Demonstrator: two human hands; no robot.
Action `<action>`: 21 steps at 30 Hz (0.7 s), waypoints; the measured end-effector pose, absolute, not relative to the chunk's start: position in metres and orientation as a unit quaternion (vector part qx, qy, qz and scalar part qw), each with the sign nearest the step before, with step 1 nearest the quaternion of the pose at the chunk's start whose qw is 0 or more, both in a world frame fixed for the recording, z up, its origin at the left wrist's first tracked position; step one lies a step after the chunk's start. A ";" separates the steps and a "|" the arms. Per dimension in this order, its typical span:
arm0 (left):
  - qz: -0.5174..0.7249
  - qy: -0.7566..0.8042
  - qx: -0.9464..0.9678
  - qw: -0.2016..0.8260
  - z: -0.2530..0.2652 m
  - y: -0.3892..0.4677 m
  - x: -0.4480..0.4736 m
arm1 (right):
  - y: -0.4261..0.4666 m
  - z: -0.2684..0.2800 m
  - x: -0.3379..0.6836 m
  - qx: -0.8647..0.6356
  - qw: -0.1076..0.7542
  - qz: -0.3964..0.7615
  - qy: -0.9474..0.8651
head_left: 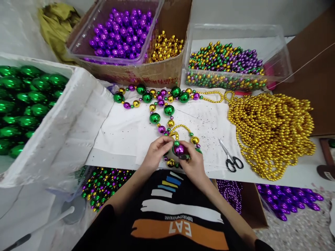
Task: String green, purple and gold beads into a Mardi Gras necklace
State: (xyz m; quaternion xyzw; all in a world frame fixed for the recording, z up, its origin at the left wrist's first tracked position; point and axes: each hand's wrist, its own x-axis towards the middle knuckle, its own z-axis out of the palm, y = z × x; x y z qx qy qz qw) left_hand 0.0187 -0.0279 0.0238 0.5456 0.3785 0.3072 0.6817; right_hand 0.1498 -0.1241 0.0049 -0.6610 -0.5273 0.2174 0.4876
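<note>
A beaded garland [161, 129] of large green, purple and gold balls lies on the white cloth [123, 130] and runs down to both hands. My right hand [194, 161] has its thumb and fingers closed on a large purple bead [179, 149] of this garland. Something small and dark shows at its fingers; I cannot tell what it is. My left hand [157, 153] pinches the garland beside a small green bead [176, 143], its fingertips partly hiding what they grip. A loop of small gold beads [183, 126] curves just beyond the fingers. Black-handled scissors [231, 158] lie to the right.
Gold bead strands [272, 132] are heaped at the right. A bin of green balls [28, 104] stands left. Behind are a plastic tub of purple balls [123, 33], a cardboard box [131, 75] with gold beads, and a clear tub of mixed beads [225, 64]. A thin needle-like piece [192, 115] lies on the cloth.
</note>
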 end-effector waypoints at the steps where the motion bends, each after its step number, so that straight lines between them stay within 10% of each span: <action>1: 0.314 0.379 0.596 0.634 0.027 -0.021 0.016 | -0.125 0.005 0.157 -0.650 0.465 0.193 -0.570; 5: 0.263 0.287 0.779 0.491 0.042 0.007 0.014 | -0.128 0.017 0.190 -0.627 0.363 0.123 -0.678; 11: 0.074 0.179 0.820 0.539 0.043 0.014 0.033 | -0.113 0.034 0.232 -0.641 0.299 0.100 -0.699; 21: 0.166 0.306 0.576 0.740 0.014 -0.006 0.061 | -0.102 -0.005 0.227 -0.751 0.498 0.199 -0.384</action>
